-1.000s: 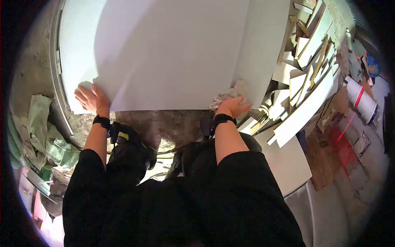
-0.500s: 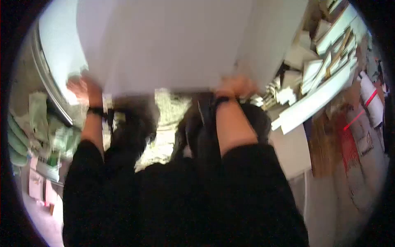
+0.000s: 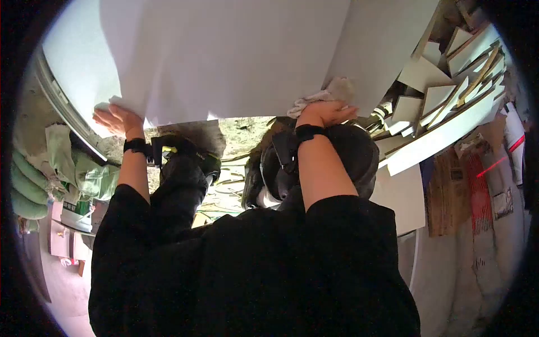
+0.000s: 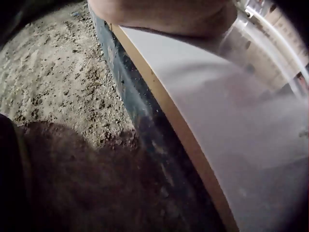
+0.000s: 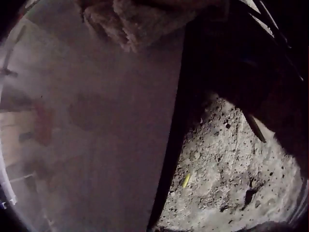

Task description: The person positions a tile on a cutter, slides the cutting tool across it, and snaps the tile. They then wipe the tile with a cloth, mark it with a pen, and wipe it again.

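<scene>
A large white board (image 3: 224,62) spans the top of the head view, with a brown cut edge (image 4: 169,104) showing in the left wrist view. My left hand (image 3: 120,120) rests on its near left corner, fingers stretched out over the surface. Toward the near right side, my right hand (image 3: 327,113) holds a crumpled pale cloth (image 3: 337,91) against the board, fingers pointing right. The right wrist view shows the bunched cloth (image 5: 140,24) at its top, lying on the white surface; the fingertips there are mostly hidden.
Offcuts of white board and wood strips (image 3: 449,106) are heaped to the right. Green sacks (image 3: 92,177) lie at the left beside a metal rail (image 3: 70,115). Rough, gritty ground (image 5: 231,174) shows under the board's near edge, and a dark rounded object (image 3: 353,160) stands near my right forearm.
The head view has shifted, so the board's near edge and both hands appear higher, with blur midway. The left hand stays at the corner, and the right hand still has the cloth.
</scene>
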Tool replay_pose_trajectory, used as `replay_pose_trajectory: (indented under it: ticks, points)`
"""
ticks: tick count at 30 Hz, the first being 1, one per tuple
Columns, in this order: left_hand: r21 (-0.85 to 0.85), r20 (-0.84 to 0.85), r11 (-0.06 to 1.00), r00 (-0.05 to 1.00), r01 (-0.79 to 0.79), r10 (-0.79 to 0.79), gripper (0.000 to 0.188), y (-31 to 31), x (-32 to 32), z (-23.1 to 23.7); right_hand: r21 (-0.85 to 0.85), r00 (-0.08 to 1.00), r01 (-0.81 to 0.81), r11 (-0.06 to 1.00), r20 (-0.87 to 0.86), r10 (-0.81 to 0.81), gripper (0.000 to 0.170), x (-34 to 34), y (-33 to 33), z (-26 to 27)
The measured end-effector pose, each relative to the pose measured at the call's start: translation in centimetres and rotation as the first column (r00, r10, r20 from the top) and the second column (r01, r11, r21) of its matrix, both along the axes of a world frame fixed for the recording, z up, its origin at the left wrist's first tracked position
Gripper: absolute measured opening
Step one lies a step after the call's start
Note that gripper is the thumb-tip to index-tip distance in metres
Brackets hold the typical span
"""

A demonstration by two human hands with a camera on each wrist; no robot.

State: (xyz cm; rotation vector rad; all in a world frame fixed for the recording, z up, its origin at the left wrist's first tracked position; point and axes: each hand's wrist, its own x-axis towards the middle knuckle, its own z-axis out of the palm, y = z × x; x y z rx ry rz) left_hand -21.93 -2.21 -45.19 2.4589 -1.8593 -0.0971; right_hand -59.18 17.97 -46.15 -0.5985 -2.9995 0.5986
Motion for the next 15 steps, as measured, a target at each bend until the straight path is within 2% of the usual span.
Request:
replay_pose_trajectory:
  ticks: [1, 2, 4, 6, 10, 12, 13, 15]
  points:
    - [0.02, 0.069, 0.995, 0.992, 0.101, -0.102, 0.067, 0.4, 3.3, -1.7, 0.018, 1.0, -0.003, 1.0, -0.024, 0.004, 0.046, 0.1, 0.7, -0.7]
    - [-0.022, -0.029, 1.0, 1.0, 0.007, -0.007, 0.066, 0.0, 0.6, -0.5, 0.041, 0.999, -0.004, 0.999, -0.047, 0.006, 0.047, 0.2, 1.0, -1.2]
    - [-0.015, -0.046, 0.999, 0.998, -0.033, 0.033, 0.066, 0.0, -0.8, 0.2, 0.057, 1.0, 0.01, 0.998, 0.021, -0.011, 0.047, 0.1, 0.1, -0.2]
    - [0.01, -0.046, 0.999, 0.998, -0.042, 0.042, 0.066, 0.5, -0.4, 0.0, -0.084, 0.999, 0.037, 0.996, 0.032, -0.034, 0.046, 0.1, -0.4, 0.3]
    - [-0.016, -0.059, 0.999, 0.998, -0.028, 0.027, 0.066, 0.1, 0.0, -0.3, -0.054, 0.998, -0.019, 0.998, 0.057, 0.022, 0.049, 0.0, 1.4, -0.5]
    - [0.025, -0.03, 1.0, 0.999, -0.018, 0.019, 0.067, 0.2, 1.1, -0.6, -0.167, 0.999, -0.022, 0.986, 0.032, 0.027, 0.048, 0.4, 1.1, -0.3]
    - [0.063, -0.003, 0.998, 1.0, -0.001, 0.002, 0.068, 0.3, 1.6, -0.9, -0.168, 0.999, -0.025, 0.985, 0.033, 0.031, 0.048, 0.3, 0.9, -0.5]
    - [0.051, -0.02, 0.998, 1.0, -0.021, 0.023, 0.068, 0.1, -0.1, -0.4, 0.002, 0.993, 0.016, 1.0, 0.119, -0.016, 0.048, 0.2, 0.6, -0.1]
